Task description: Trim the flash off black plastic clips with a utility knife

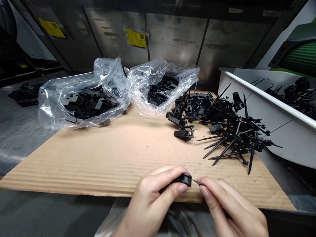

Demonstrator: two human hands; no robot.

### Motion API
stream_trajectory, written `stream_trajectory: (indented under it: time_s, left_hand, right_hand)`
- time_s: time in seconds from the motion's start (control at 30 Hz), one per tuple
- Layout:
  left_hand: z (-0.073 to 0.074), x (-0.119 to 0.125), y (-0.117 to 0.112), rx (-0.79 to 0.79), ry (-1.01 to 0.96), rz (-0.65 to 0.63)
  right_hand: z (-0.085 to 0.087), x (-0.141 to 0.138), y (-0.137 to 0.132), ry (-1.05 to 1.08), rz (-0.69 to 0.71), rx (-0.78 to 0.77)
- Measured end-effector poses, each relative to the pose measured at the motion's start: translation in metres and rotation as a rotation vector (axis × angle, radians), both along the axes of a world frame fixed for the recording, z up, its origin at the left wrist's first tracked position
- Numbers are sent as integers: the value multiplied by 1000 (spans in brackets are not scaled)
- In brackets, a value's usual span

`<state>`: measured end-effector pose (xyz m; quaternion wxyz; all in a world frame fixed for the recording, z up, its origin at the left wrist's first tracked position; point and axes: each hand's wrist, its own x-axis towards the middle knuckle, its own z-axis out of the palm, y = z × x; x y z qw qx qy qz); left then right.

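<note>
Near the front edge of the cardboard sheet (98, 158), my left hand (155, 194) is closed around a small black plastic part (184, 179), whose rounded, grooved end sticks out past thumb and forefinger. Facing it, my right hand (229, 207) pinches a small, thin, dark pointed blade (197, 182) between thumb and forefinger. The blade's tip points left at the part's end, with a very small gap or light contact; I cannot tell which. Most of the blade is hidden in the fingers.
Behind lie a heap of black plastic parts with long sprues (232, 131) and two clear plastic bags, one on the left (54, 98) and one in the middle (140, 95), holding black parts. A white bin (247, 89) with similar pieces stands at right. Metal panels (172, 39) rise behind.
</note>
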<state>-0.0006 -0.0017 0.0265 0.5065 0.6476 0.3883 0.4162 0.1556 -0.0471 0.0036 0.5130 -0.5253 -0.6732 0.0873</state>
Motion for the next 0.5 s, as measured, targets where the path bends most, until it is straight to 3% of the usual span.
stream_trajectory:
  time_s: [0.27,0.37,0.43,0.5]
  left_hand:
    - [5,1,2,71,8,-35]
    - [4,0,2,76,24,-57]
    - [4,-1,2,79,39,-85]
    - [4,-2,1,81,54,-108]
  right_hand:
    - [-5,0,-2,-157,-85,53]
    - [0,6,-1,-143,31,-14]
    - [6,8,0,-54,165,-101]
    - [13,8,0,43,210,-199]
